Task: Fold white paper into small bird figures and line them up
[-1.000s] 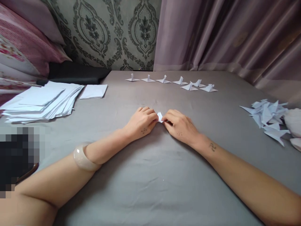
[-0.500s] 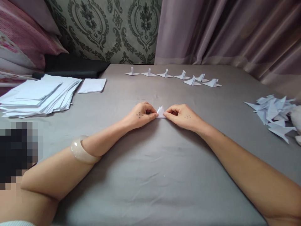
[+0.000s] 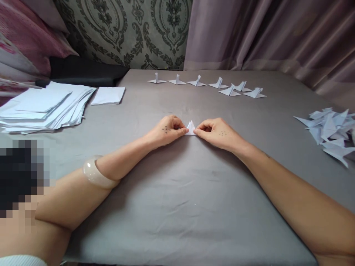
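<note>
A small folded white paper piece (image 3: 190, 128) stands with its pointed top up at the middle of the grey-covered table (image 3: 177, 199). My left hand (image 3: 169, 131) pinches its left side between thumb and fingers. On the opposite side my right hand (image 3: 219, 133) pinches the right edge the same way. Both hands rest low over the cloth, and their fingertips hide the ends of the paper.
Several folded paper birds (image 3: 196, 81) stand in a row at the back. Loose folded paper pieces (image 3: 330, 125) lie heaped at the right. A stack of white paper sheets (image 3: 47, 107) sits at the left, beside a smaller square stack (image 3: 108, 95).
The view has tilted slightly, so the table things sit a little higher in the picture. Both hands keep their pinch on the paper, whose peak looks narrower and more pointed.
</note>
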`<state>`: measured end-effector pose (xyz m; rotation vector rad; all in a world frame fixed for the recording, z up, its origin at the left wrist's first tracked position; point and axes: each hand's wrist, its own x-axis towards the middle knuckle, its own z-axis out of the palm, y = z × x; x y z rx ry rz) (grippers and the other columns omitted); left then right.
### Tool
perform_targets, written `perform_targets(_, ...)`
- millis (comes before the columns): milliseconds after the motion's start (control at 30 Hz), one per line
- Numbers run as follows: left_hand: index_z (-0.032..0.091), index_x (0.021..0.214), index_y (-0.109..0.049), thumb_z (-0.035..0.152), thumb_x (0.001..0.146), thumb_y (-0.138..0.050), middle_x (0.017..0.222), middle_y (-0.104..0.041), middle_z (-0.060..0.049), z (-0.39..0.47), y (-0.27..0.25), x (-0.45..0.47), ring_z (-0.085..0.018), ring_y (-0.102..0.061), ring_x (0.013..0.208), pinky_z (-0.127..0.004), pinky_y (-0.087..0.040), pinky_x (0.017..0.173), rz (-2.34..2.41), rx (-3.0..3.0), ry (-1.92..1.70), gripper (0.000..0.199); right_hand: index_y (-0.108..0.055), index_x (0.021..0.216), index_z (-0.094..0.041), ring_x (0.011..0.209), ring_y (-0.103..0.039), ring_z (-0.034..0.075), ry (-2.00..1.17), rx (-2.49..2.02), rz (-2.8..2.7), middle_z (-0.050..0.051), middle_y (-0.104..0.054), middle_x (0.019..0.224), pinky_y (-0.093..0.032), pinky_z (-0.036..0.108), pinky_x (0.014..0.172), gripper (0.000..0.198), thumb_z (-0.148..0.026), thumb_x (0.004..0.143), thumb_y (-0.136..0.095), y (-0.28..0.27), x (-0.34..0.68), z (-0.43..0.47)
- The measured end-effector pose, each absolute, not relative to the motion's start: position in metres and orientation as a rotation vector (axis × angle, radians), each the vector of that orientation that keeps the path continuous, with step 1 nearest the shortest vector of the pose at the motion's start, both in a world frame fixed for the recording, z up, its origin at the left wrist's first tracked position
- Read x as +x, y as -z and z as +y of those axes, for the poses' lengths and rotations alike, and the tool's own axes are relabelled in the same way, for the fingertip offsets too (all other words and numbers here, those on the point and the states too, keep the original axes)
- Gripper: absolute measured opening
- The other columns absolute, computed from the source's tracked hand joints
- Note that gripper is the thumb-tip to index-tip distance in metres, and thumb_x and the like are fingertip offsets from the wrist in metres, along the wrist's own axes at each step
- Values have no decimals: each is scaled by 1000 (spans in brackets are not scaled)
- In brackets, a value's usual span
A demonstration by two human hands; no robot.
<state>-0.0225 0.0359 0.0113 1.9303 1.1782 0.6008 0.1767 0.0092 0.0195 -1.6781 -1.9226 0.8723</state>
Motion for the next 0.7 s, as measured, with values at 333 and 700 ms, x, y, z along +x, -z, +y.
perform_targets(333, 15, 59, -60, 35, 78, -61, 76, -57, -5, 37, -12, -23, -14, -50, 66, -26, -36, 56, 1141, 1943, -569, 28, -69, 69, -19, 62, -56, 14, -916, -1661, -1892, 2, -67, 69, -40, 27, 55, 25, -42, 75, -61, -16, 178, 11)
perform_targets(700, 15, 63, -63, 33, 78, -62, 81, -60, -6, 38, -13, -22, -16, -53, 72, -27, -39, 60, 1150, 1981, -548, 24, -70, 70, -19, 64, -59, 15, -951, -1681, -1866, 3, -68, 71, -42, 28, 56, 22, -41, 73, -65, -14, 179, 14)
